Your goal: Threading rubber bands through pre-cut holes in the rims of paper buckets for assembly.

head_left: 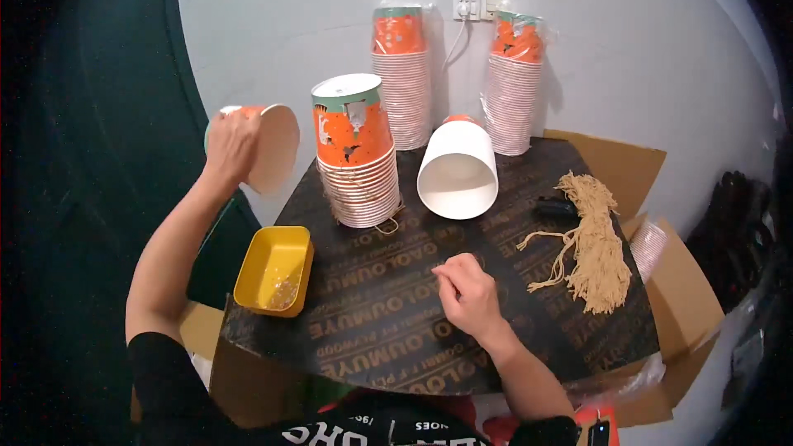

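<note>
My left hand (231, 144) is raised beyond the table's left edge, closed on an orange and green paper bucket (279, 149) whose mouth faces right. Low over the middle of the table, my right hand (471, 293) has its fingers curled together; whatever they may hold is hidden. Between the hands stands a tall upside-down stack of matching paper buckets (355, 136), with strands of twine hanging around its rims. Another paper bucket (457, 172) lies on its side behind my right hand, its white inside toward me. To the right rests a bundle of tan twine (599, 248).
A yellow plastic tub (301, 281) with small clear bits inside sits at the dark table's (372, 314) left edge. Two plastic-wrapped bucket stacks (402, 91) (512, 99) stand by the wall. A black object (555, 207) lies beside the twine. Open cardboard (681, 289) flanks the right side.
</note>
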`<state>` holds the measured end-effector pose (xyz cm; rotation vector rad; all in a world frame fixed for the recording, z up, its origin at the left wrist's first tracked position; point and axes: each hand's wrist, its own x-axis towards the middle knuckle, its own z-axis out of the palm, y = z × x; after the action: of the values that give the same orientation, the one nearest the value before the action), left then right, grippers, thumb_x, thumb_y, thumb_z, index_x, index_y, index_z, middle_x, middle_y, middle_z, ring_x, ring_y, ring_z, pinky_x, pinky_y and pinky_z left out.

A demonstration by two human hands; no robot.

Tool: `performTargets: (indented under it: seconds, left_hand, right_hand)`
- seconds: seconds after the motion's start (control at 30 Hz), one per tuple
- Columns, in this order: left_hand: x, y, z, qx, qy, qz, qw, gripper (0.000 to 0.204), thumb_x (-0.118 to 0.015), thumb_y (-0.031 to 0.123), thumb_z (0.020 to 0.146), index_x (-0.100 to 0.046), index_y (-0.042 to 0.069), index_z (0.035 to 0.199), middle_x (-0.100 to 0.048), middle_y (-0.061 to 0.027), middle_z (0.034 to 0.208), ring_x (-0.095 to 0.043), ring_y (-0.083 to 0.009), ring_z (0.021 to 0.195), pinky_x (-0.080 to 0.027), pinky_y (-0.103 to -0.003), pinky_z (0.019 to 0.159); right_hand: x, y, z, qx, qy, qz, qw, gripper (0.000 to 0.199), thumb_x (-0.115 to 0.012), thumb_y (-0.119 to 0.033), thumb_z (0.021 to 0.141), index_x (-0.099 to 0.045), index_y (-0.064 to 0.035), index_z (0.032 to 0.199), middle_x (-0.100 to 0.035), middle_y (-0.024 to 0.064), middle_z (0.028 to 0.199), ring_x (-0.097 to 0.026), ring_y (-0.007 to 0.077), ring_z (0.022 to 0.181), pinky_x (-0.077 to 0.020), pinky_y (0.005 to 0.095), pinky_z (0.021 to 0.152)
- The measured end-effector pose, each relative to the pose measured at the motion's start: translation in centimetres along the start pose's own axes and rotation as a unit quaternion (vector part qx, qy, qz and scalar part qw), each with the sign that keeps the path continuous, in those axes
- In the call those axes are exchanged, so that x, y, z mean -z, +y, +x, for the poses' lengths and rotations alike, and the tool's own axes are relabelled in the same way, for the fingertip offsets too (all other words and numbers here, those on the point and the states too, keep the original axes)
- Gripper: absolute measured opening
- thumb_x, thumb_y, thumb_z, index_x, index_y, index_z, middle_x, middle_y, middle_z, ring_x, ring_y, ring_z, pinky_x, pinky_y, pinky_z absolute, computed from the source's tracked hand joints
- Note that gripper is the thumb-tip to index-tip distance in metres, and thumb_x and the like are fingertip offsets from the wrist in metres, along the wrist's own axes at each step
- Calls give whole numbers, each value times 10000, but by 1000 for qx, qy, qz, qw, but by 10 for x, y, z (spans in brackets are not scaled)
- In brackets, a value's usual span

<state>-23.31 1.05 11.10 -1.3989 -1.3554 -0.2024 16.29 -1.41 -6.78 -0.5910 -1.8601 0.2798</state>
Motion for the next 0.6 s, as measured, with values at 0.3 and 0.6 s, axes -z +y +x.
performTargets:
  seconds: [0.3, 0.6]
  left_hand:
    - [-14, 38, 113, -68, 27, 83, 994, 24, -599, 116, 778, -609, 98, 790, -628, -64, 694, -640, -213, 702, -425, -362, 693]
    - [-19, 111, 135, -204, 87, 106, 969, 80, -564, 148, 798, -592, 107, 736, -616, -65, 672, -612, -208, 656, -400, -352, 676]
  right_hand:
    - [2, 0, -2, -18, -50, -4, 999, 111, -641, -24, 805, -658, -31, 915, -609, 100, 848, -640, 284, 703, -530, 364, 610]
    - [0, 5, -3, 6, -67, 4, 998, 117, -615, 25, 789, -650, -12, 895, -610, 118, 760, -622, 292, 660, -502, 347, 576]
